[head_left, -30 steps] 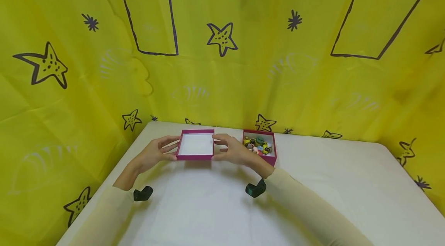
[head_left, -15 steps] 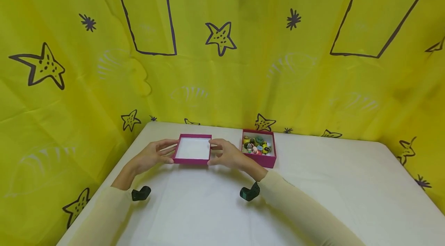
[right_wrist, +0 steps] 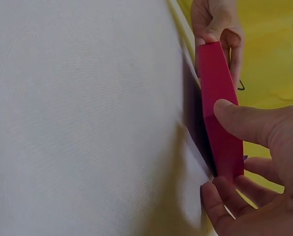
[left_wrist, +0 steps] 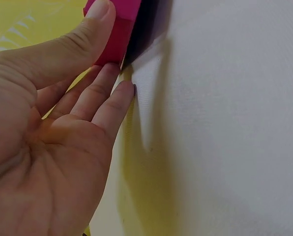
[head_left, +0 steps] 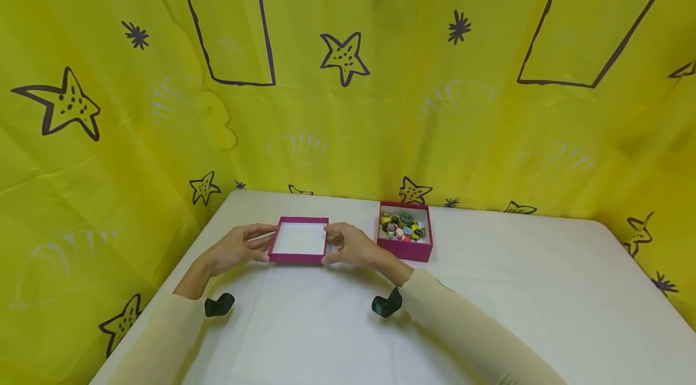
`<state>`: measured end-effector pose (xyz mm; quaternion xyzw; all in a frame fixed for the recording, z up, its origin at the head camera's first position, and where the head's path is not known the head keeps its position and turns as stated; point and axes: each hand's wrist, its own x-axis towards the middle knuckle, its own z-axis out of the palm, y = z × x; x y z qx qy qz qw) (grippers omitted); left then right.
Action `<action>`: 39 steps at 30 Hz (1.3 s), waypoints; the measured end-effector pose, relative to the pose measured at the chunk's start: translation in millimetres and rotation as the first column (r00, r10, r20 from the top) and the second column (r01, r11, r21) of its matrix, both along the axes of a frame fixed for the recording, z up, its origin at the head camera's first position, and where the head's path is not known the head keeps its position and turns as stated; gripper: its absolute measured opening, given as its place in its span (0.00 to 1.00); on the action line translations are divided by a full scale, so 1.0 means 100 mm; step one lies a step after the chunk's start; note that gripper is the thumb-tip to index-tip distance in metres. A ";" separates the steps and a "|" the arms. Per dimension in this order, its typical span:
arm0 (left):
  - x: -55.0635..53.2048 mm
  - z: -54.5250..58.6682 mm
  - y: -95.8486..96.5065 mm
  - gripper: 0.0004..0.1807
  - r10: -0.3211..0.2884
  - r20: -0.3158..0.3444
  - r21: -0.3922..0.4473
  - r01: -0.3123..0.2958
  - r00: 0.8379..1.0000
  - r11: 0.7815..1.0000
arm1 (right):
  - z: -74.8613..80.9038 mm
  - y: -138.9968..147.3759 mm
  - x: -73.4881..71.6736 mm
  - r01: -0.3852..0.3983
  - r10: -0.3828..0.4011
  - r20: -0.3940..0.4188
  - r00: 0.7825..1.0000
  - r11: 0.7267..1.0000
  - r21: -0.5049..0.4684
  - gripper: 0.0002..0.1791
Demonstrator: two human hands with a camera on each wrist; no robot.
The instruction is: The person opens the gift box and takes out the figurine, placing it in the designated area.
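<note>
A shallow pink box lid [head_left: 299, 240], white inside and open side up, is held between both hands just above the table. My left hand [head_left: 232, 249] grips its left side, thumb at the near corner and fingers along the side. On the opposite side my right hand [head_left: 356, 248] holds it the same way. In the right wrist view the lid's pink wall [right_wrist: 220, 113] shows between the two thumbs, with a dark shadow gap below it. The left wrist view has only a corner of the lid [left_wrist: 122, 29] under the thumb.
Right of the right hand stands a deeper pink box [head_left: 405, 250] holding several small coloured figurines [head_left: 402, 226]. A white cloth covers the table [head_left: 489, 288]. Behind and to the left hangs a yellow curtain [head_left: 348, 131] with drawn stars. Dark wrist cameras [head_left: 219, 304] sit below both wrists.
Both hands have lowered the lid and brought it nearer and slightly left, down toward the table. The box with the figurines has stayed in place.
</note>
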<state>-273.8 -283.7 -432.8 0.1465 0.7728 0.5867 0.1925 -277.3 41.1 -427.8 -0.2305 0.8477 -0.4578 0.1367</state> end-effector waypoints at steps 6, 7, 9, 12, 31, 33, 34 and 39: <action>0.01 0.00 0.03 0.41 0.027 0.015 -0.024 -0.027 1.000 0.999 | -0.03 -0.02 0.00 0.016 -0.016 -0.011 1.000 1.000 0.026 0.42; 0.01 0.00 0.03 0.41 0.028 0.013 -0.033 -0.028 1.000 0.999 | -0.04 -0.02 0.00 0.021 -0.020 -0.010 1.000 0.999 0.031 0.42; 0.02 0.01 0.05 0.41 0.035 0.009 -0.056 -0.034 0.999 0.998 | -0.06 -0.02 0.01 0.028 -0.028 -0.013 1.000 0.999 0.034 0.42; 0.02 0.01 0.07 0.41 0.039 0.002 -0.083 -0.039 0.999 0.996 | -0.07 -0.03 0.02 0.032 -0.031 -0.025 0.999 0.999 0.033 0.42; 0.03 0.02 0.07 0.42 0.054 0.002 -0.110 -0.053 0.999 0.992 | -0.06 -0.05 0.05 0.034 -0.031 -0.058 0.998 0.998 0.046 0.42; 0.04 0.02 0.07 0.42 0.047 -0.001 -0.105 -0.047 0.999 0.993 | -0.06 -0.06 0.05 0.031 -0.028 -0.059 0.998 0.999 0.045 0.42; 0.04 0.02 0.07 0.42 0.049 -0.001 -0.104 -0.049 0.999 0.993 | -0.06 -0.06 0.05 0.030 -0.028 -0.059 0.998 0.999 0.045 0.43; 0.03 0.03 0.07 0.42 0.029 -0.006 -0.116 -0.029 1.000 0.993 | -0.06 -0.06 0.05 0.033 -0.031 -0.054 0.998 0.998 0.052 0.42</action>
